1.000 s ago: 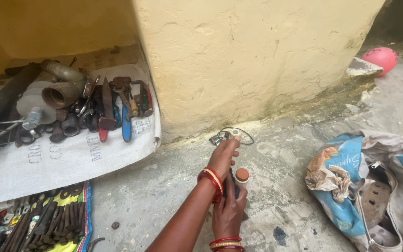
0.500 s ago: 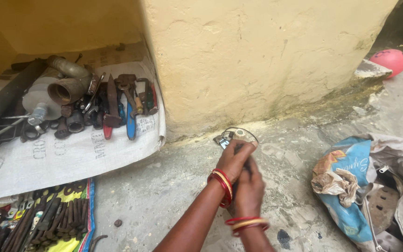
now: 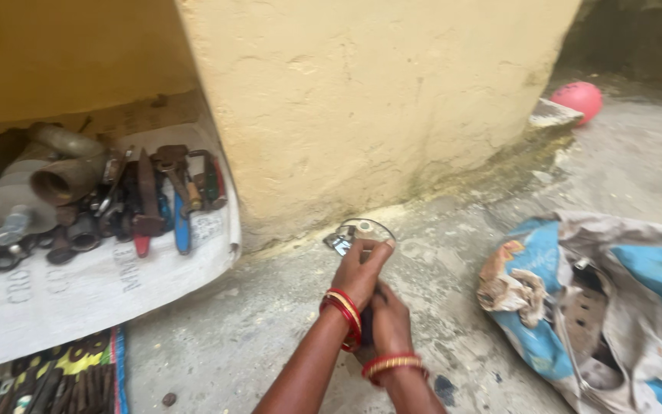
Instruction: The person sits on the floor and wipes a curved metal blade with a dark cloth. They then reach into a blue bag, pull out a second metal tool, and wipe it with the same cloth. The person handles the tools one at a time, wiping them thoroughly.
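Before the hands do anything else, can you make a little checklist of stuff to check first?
1. Both hands on the work: ok. Left hand and right hand are pressed close together over the concrete floor.
2. What they hold: cannot tell. Only something dark shows between them.
3. Small metal piece with the clear round disc: ok, lying by the wall, just past the left fingertips.
4. Tools near enough: ok. Wrenches and pipe fittings lie on the white sack.
5. Blue bag: ok, apart from the hands.
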